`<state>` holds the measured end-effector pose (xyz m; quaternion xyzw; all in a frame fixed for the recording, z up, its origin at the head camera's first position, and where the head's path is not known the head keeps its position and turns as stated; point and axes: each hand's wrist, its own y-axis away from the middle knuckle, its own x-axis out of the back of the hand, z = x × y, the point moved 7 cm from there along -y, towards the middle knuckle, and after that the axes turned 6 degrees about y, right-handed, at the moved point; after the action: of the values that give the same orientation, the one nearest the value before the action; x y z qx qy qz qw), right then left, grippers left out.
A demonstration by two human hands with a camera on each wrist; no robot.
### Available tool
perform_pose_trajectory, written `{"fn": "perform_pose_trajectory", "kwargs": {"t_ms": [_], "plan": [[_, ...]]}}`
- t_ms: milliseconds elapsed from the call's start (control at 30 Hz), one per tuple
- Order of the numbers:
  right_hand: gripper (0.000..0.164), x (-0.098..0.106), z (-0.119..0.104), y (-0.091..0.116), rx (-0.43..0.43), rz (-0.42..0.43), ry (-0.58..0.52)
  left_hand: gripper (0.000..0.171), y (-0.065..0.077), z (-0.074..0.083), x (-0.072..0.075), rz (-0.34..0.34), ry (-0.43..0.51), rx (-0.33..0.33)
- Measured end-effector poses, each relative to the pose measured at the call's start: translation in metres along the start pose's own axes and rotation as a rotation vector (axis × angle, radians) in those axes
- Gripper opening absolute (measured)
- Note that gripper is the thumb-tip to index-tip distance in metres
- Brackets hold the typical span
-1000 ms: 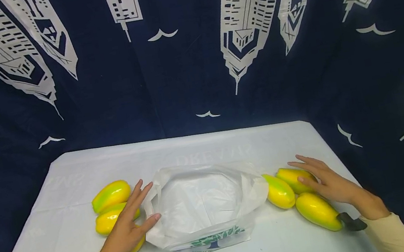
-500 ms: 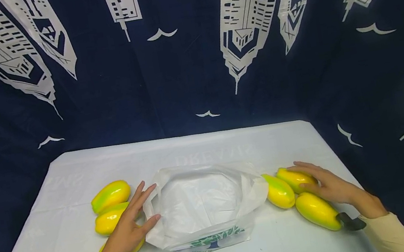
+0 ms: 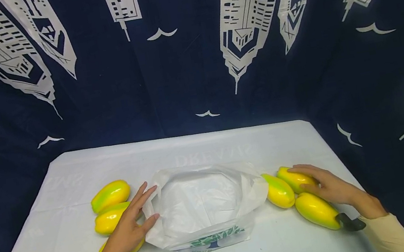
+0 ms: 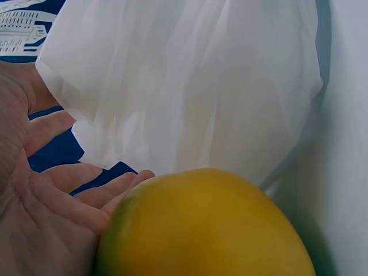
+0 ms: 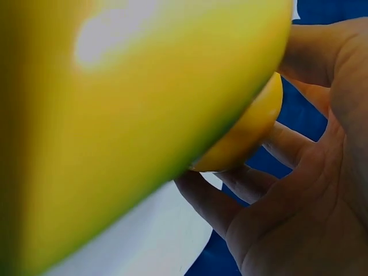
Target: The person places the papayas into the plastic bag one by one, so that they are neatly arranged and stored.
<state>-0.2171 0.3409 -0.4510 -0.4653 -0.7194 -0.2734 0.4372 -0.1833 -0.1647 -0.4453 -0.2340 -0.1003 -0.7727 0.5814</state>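
Note:
A white plastic bag (image 3: 202, 197) with green print lies mouth-up in the middle, between both hands. My left hand (image 3: 126, 236) is spread at the bag's left rim, its fingers straight. In the left wrist view, a yellow mango (image 4: 207, 230) fills the foreground, with the bag (image 4: 184, 86) behind it. My right hand (image 3: 330, 185) curves over the back mango (image 3: 293, 178) of the right group, fingers on its far side and thumb on its near side. The right wrist view shows this mango (image 5: 259, 126) between thumb and fingers, partly behind a nearer mango (image 5: 144, 115).
Two other mangoes, one by the bag (image 3: 279, 191) and one in front (image 3: 316, 211), lie beside the right hand. On the left are a far mango (image 3: 111, 195), a middle mango (image 3: 110, 219) and one mostly hidden under the left wrist. All rest on a white-covered table (image 3: 205, 145).
My right hand has lowered onto the back mango, its fingers and thumb closing around it. The left hand has barely shifted at the bag's rim.

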Motion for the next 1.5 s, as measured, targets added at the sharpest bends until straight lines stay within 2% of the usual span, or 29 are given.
{"fn": "perform_pose_trajectory", "kwargs": {"t_ms": [167,400,733,1067,1500], "plan": [[0.046,0.003,0.001,0.001,-0.006,0.028,0.048,0.068,0.0,0.0,0.0,0.0,-0.012,0.001],[0.045,0.012,-0.002,0.002,0.029,0.098,0.072,0.067,0.001,-0.001,0.001,-0.006,-0.025,0.008],[0.046,0.02,-0.011,0.002,0.033,0.122,0.055,0.071,0.001,-0.002,0.001,-0.008,-0.048,0.025],[0.046,0.029,-0.021,-0.001,0.051,0.151,0.071,0.075,0.002,-0.002,0.0,-0.003,-0.034,0.01],[0.049,0.036,-0.05,-0.016,0.092,0.15,0.046,0.076,0.001,-0.002,0.001,0.005,-0.025,0.014]]}}
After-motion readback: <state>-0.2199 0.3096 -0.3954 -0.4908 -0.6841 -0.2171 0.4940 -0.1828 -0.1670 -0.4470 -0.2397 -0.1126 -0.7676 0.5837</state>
